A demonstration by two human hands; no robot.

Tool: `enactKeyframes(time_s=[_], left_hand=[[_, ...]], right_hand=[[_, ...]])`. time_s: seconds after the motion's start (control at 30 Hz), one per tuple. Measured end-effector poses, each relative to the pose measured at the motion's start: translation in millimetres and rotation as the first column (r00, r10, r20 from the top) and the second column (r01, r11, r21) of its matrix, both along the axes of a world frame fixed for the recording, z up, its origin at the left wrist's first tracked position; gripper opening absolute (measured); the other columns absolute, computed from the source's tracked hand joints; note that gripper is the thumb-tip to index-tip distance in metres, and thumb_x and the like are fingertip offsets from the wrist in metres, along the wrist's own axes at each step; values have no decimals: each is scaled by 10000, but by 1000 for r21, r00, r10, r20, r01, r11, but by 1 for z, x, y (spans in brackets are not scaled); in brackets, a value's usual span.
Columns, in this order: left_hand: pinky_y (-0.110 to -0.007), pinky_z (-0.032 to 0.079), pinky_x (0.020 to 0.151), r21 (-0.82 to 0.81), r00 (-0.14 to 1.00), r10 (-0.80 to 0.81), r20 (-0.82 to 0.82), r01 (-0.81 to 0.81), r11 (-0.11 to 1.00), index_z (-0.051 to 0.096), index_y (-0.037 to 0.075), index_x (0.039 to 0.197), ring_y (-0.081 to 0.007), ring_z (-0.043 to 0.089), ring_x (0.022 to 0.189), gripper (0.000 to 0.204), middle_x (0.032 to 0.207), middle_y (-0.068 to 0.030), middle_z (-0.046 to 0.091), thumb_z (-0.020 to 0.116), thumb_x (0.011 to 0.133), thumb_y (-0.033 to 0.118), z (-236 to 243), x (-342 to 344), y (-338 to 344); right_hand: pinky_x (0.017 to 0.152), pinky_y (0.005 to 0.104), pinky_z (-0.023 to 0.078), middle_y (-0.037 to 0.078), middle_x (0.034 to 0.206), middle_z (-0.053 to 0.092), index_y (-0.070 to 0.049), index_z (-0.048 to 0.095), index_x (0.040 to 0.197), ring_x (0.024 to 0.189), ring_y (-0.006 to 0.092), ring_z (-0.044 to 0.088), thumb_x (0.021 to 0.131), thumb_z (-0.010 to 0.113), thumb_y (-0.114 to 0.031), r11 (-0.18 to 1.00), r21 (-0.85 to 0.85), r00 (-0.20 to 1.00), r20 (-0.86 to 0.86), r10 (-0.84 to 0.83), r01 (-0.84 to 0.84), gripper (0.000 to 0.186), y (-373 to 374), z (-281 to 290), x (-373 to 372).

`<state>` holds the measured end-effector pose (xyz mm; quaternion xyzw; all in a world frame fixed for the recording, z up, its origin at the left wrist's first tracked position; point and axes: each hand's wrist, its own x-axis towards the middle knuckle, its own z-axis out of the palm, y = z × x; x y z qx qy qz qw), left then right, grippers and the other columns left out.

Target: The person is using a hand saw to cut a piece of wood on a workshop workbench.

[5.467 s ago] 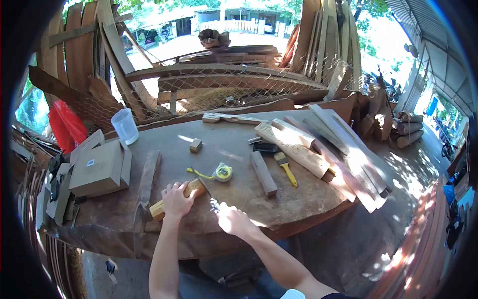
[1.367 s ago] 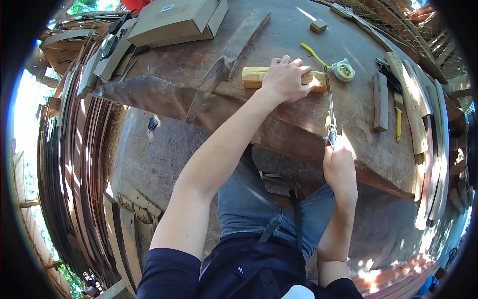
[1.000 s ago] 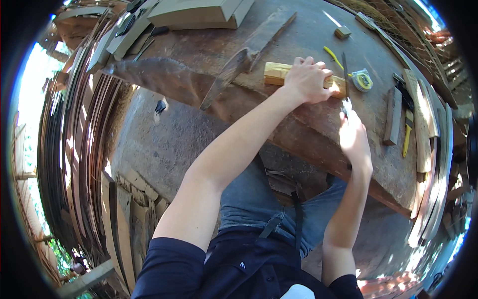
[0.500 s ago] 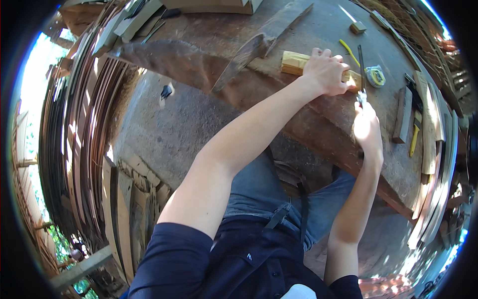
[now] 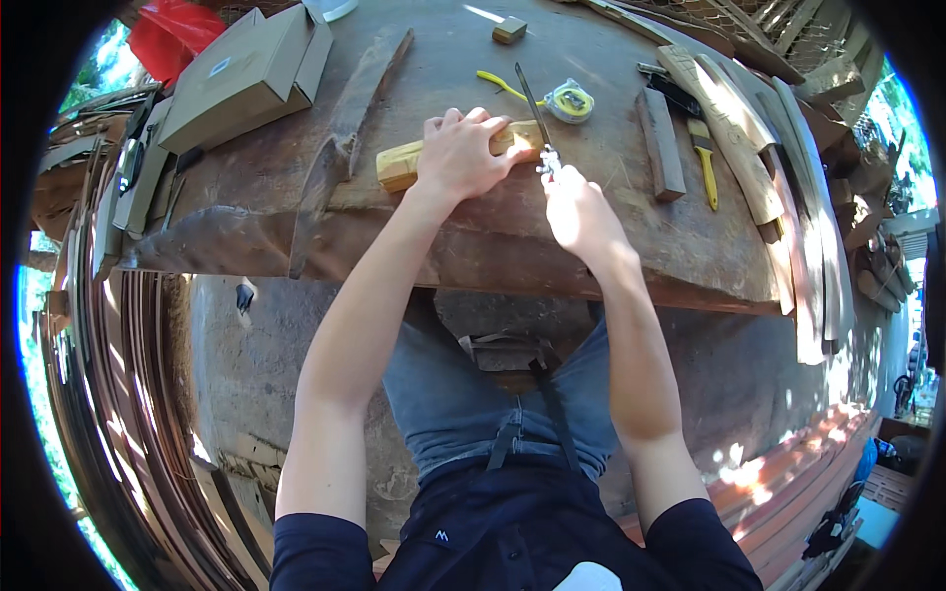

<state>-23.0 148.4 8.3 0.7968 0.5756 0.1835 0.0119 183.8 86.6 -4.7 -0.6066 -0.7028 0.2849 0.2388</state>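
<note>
A short block of yellowish wood (image 5: 400, 167) lies across the bench near its front edge. My left hand (image 5: 463, 153) is closed over the middle of the block, fingers over its far side and thumb toward its right end. My right hand (image 5: 581, 212) is wrapped round the handle end of a narrow saw (image 5: 532, 102), seen almost edge-on, with a silver metal fitting by my fingers. The dark blade points away from me and crosses by the block's right end; whether it has cut into the wood is hard to see.
Beyond the block lie a yellow tape measure (image 5: 570, 101) and a small wood cube (image 5: 509, 31). To the right are a grey wood bar (image 5: 660, 145), a yellow-handled brush (image 5: 704, 165) and long planks (image 5: 729, 128). A cardboard box (image 5: 236, 84) stands at the far left, near a split board (image 5: 335, 148).
The whole view has turned, so the bench now runs more level and its things appear farther left. My hands keep hold of the block and the saw.
</note>
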Motion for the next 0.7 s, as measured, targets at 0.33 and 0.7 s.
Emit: enactKeyframes(time_s=[0.33,0.7], left_hand=[[-450,447,1047,35,1000,0,-21,1,999,742,169,1347,-274,616,1166,586,1210,-37,714,658,963,604,-3,-4,-2],[-450,450,1046,18,999,24,-31,-24,1000,751,185,1333,-258,626,1143,554,1211,-20,717,667,965,591,-3,0,-6]], right_hand=[[956,597,513,349,1101,708,-4,609,1252,1108,538,655,1081,503,-313,980,-174,990,116,-77,96,369,-31,27,-2],[976,589,517,339,1161,704,7,569,1285,1127,524,661,1087,483,-322,926,-314,958,258,-128,209,393,-90,37,5]])
